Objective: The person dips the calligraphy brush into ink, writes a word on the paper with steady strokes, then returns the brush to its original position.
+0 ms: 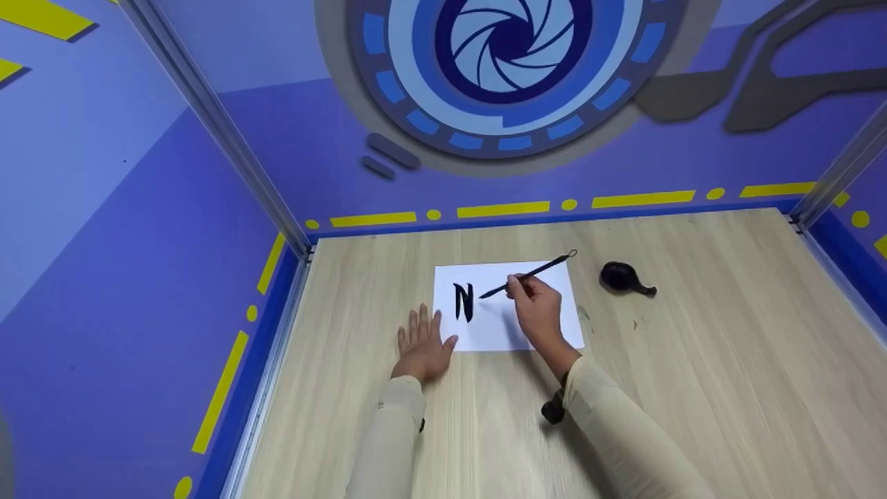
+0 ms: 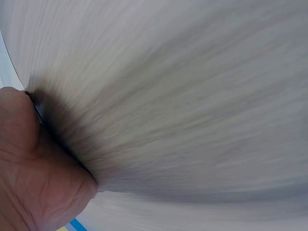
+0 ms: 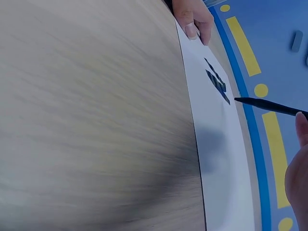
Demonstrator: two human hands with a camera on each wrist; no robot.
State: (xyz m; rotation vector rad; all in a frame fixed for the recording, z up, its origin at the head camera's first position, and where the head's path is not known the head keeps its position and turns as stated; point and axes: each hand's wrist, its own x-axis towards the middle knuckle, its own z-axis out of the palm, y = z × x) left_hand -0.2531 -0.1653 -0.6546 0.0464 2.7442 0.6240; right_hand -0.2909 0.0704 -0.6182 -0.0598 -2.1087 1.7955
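Note:
A white sheet of paper lies on the wooden table, with a bold black letter N brushed on its left part. My right hand pinches a black writing brush with a loop at its top end. In the head view the brush tip points down-left, just right of the N; the right wrist view shows the tip close over the paper. My left hand rests flat with fingers spread at the paper's left edge, its thumb on the sheet's lower left corner. In the left wrist view only part of this hand shows.
Right of the paper sits a small black ink dish with a short handle. Faint dark smudges mark the table nearby. Blue-purple panels with yellow dashes wall in the table at the back and sides.

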